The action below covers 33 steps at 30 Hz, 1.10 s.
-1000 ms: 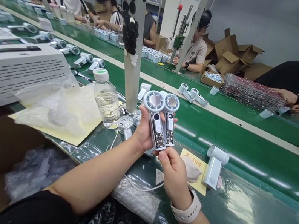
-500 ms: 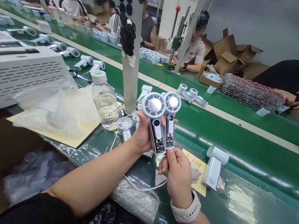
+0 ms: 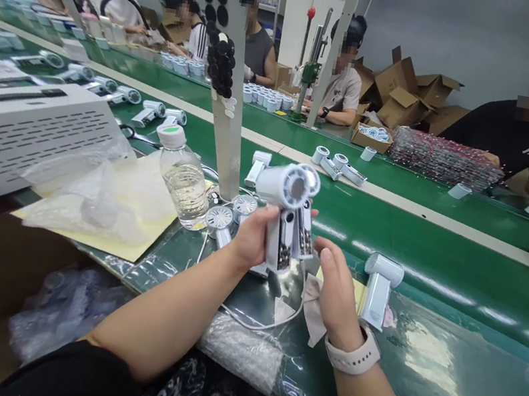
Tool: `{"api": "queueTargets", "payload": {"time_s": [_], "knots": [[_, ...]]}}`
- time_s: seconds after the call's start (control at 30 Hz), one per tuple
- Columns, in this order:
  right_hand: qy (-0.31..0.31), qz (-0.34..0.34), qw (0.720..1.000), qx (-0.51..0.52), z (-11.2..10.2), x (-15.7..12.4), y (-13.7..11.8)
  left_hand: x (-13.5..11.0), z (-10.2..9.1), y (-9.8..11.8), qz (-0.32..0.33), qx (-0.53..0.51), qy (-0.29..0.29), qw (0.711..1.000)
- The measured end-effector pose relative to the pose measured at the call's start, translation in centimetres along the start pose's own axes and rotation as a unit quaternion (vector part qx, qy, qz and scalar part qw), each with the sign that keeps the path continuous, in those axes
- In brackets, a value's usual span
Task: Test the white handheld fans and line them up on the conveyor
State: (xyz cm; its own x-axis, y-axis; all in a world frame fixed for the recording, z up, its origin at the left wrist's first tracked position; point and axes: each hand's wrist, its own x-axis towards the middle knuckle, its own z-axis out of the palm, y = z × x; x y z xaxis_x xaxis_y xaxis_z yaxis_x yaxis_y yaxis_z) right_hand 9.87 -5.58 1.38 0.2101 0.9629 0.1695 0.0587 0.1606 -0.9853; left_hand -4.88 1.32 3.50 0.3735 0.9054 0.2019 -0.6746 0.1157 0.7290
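Two pale-blue handheld fans are in my left hand (image 3: 255, 237), its fingers wrapped around their handles. The nearer fan (image 3: 282, 184) is turned so its round barrel shows from the side. The other fan (image 3: 307, 232) stands just behind it. Both handles have bare circuit boards facing me. A white cable (image 3: 301, 299) rises to the bottom of the farther fan. My right hand (image 3: 337, 294) is a little to the right of the fans, thumb and index finger raised, and a crumpled beige cloth (image 3: 314, 308) hangs from its curled lower fingers.
A water bottle (image 3: 183, 181) and more fans (image 3: 220, 219) stand on the left. Another fan (image 3: 378, 288) lies on the right. Bubble wrap (image 3: 241, 353) lies at the near edge. Behind runs a green conveyor (image 3: 393, 219), with several co-workers across it.
My right hand has let go of the lower end of the fans and moved right. The nearer fan has turned sideways in my left hand. The cloth now hangs in plain view.
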Motion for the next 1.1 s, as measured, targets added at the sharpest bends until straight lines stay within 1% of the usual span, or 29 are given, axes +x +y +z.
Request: {"api": "queueTargets", "payload": {"time_s": [0.07, 0.1, 0.13, 0.2, 0.27, 0.33, 0.4, 0.43, 0.5, 0.6, 0.67, 0.77, 0.87, 1.0, 1.1], "knots": [[-0.054, 0.037, 0.994, 0.09, -0.7, 0.5, -0.3, -0.2, 0.0, -0.5, -0.018, 0.076, -0.041, 0.996], [-0.074, 0.037, 0.989, 0.124, -1.1, 0.7, -0.5, -0.3, 0.0, -0.7, -0.022, 0.111, -0.053, 0.992], [-0.078, 0.027, 0.986, 0.145, -1.5, 0.9, -0.8, -0.2, -0.1, -0.9, -0.023, 0.134, -0.056, 0.989], [-0.044, 0.004, 0.987, 0.153, -2.1, 1.2, -1.4, 0.1, -0.2, -1.1, -0.031, 0.142, -0.033, 0.989], [-0.012, 0.002, 0.99, 0.141, -2.5, 1.5, -1.6, 0.4, -0.3, -1.1, -0.064, 0.111, 0.008, 0.992], [-0.003, 0.023, 0.991, 0.133, -2.6, 1.7, -1.4, 0.5, -0.2, -0.9, -0.116, 0.071, 0.028, 0.99], [0.007, 0.052, 0.988, 0.147, -2.4, 1.8, -1.2, 0.3, 0.1, -0.6, -0.143, 0.045, 0.018, 0.988], [0.009, 0.064, 0.985, 0.16, -2.3, 1.8, -1.1, 0.2, 0.3, -0.4, -0.143, 0.04, 0.006, 0.989], [-0.003, 0.072, 0.981, 0.182, -2.0, 1.6, -1.2, -0.1, 0.6, -0.3, -0.121, 0.037, -0.023, 0.992], [-0.044, 0.057, 0.978, 0.197, -1.8, 1.3, -1.6, -0.3, 0.7, -0.2, -0.106, 0.034, -0.062, 0.992], [-0.057, 0.053, 0.976, 0.202, -1.8, 1.1, -1.8, -0.2, 0.6, -0.3, -0.102, 0.043, -0.071, 0.991], [-0.057, 0.049, 0.978, 0.195, -2.0, 1.0, -1.8, -0.1, 0.6, -0.3, -0.098, 0.054, -0.076, 0.991], [-0.056, 0.041, 0.982, 0.175, -2.2, 1.1, -1.6, -0.3, 0.7, -0.2, -0.106, 0.04, -0.083, 0.99], [-0.03, 0.045, 0.983, 0.177, -2.1, 1.3, -1.4, -0.3, 0.5, -0.3, -0.116, 0.025, -0.094, 0.989], [-0.015, 0.06, 0.981, 0.186, -2.0, 1.5, -1.3, -0.2, 0.5, -0.5, -0.114, 0.04, -0.09, 0.989]]}}
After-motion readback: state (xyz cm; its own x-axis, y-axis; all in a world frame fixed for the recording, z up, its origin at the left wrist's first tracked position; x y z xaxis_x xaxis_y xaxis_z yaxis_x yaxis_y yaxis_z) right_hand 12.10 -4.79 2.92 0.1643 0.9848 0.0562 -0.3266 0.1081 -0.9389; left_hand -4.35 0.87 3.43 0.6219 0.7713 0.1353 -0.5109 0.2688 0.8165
